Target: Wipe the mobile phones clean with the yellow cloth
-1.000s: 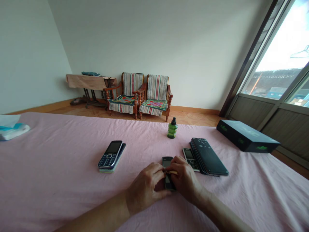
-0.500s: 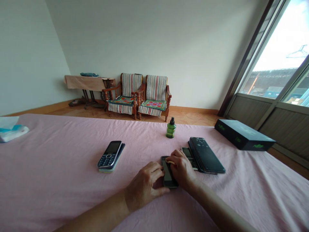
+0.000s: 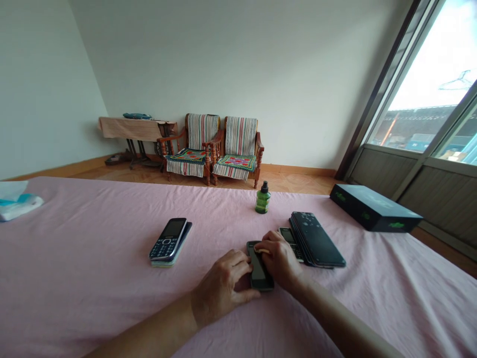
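A dark smartphone [image 3: 260, 272] lies flat on the pink cloth in front of me, its screen up. My left hand [image 3: 223, 281] steadies it from the left, fingers along its side and thumb at the lower corner. In the closed fingers of my right hand [image 3: 281, 261] is a small folded pale wipe [image 3: 262, 250], pressed on the upper part of the screen. Part of the wipe is hidden by the fingers. Just beyond my right hand lies a keypad phone [image 3: 291, 241], partly covered by it, beside a stack of dark smartphones [image 3: 318, 241].
To the left, another keypad phone [image 3: 169, 241] lies on top of a second stack. A green spray bottle [image 3: 263, 200] stands towards the far edge of the pink cloth [image 3: 93, 258]. A black box [image 3: 372, 209] is at the right, a tissue pack [image 3: 20, 206] at far left.
Both hands keep nearly the same pose on the smartphone. The whole view has shifted very slightly.
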`<state>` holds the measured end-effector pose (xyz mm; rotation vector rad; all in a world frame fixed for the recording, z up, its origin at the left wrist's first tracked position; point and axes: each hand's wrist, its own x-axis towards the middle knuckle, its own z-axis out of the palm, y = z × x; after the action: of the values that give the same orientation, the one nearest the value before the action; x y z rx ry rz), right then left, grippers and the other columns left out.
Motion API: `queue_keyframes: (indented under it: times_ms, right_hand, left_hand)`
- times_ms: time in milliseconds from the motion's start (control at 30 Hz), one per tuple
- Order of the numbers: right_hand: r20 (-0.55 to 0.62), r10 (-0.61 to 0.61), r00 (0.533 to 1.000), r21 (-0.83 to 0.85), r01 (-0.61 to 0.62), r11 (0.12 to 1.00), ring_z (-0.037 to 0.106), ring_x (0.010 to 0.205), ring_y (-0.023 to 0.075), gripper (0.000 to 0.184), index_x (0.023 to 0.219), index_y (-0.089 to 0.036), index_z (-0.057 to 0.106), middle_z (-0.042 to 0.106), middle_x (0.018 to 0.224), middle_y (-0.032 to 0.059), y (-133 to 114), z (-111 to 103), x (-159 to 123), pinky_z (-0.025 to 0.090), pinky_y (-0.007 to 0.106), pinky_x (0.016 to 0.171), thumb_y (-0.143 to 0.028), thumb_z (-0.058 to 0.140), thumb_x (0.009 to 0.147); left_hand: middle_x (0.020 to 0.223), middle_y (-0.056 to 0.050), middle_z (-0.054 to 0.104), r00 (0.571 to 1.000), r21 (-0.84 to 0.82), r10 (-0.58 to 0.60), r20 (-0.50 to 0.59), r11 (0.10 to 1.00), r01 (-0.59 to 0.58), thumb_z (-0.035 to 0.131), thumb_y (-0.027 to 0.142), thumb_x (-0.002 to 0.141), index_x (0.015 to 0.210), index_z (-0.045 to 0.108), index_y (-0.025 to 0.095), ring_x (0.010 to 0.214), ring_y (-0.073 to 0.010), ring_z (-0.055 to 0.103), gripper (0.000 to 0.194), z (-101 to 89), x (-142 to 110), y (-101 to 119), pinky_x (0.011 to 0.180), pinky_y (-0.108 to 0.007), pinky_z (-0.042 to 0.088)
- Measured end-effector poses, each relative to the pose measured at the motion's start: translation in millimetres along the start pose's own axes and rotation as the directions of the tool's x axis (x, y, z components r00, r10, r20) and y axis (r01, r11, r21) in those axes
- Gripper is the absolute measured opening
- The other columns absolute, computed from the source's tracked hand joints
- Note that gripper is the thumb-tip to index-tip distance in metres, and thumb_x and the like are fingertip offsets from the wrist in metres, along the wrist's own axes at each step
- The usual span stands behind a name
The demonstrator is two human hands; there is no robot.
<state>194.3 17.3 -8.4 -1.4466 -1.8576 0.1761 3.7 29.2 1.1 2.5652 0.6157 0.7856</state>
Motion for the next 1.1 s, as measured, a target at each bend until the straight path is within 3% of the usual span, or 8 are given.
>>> queue_keyframes:
  times_ms: [133,433,733,967,1100]
  right_hand:
    - [-0.004,0.007,1.0,-0.004,-0.007,1.0,0.051,0.081,0.0198,0.035,0.081,-0.018,0.072,0.057,0.081,0.0055,2,1,7,0.042,0.031,0.075,0.005,0.048,0.069]
    - [0.063,0.004,0.998,0.088,-0.01,0.996,0.052,0.076,0.0158,0.033,0.069,-0.018,0.066,0.053,0.078,0.0026,-19,-7,-38,0.041,0.026,0.066,0.007,0.045,0.065]
    - [0.069,-0.047,0.997,-0.064,0.051,0.997,0.05,0.081,0.0175,0.034,0.08,-0.02,0.072,0.056,0.081,0.004,-9,-3,9,0.041,0.029,0.076,0.002,0.048,0.077]
    - [0.022,-0.041,0.999,0.024,0.041,0.999,0.052,0.077,0.017,0.034,0.075,-0.02,0.071,0.055,0.076,0.0026,-13,2,-7,0.041,0.028,0.071,0.005,0.048,0.069]
    - [0.016,-0.041,0.999,0.042,0.04,0.998,0.052,0.079,0.0171,0.037,0.078,-0.02,0.072,0.056,0.08,0.0035,-9,4,-1,0.042,0.028,0.072,0.005,0.047,0.071]
  left_hand:
    - [0.103,-0.007,0.063,1.0,0.004,-0.003,-0.006,1.0,0.003,0.085,0.02,0.064,0.099,0.064,0.016,0.097,-0.0245,0.058,0.04,0.0,0,0,0.087,-0.037,0.049]
    - [0.104,-0.006,0.062,1.0,-0.027,0.005,-0.013,1.0,-0.005,0.082,0.02,0.069,0.099,0.062,0.018,0.097,-0.023,0.057,0.036,0.4,-1,0,0.086,-0.035,0.048]
    - [0.1,-0.006,0.062,0.999,-0.013,-0.033,0.029,0.999,0.034,0.085,0.022,0.065,0.096,0.065,0.016,0.094,-0.0237,0.057,0.038,-1.8,0,0,0.085,-0.036,0.049]
    - [0.102,-0.004,0.062,0.999,-0.022,-0.032,0.038,0.999,0.033,0.083,0.024,0.068,0.099,0.063,0.02,0.096,-0.0236,0.057,0.037,-3.9,1,2,0.084,-0.036,0.049]
    - [0.101,-0.005,0.062,0.999,-0.017,-0.023,0.038,1.0,0.023,0.084,0.023,0.067,0.097,0.063,0.018,0.095,-0.0237,0.057,0.037,-3.4,0,1,0.085,-0.036,0.049]
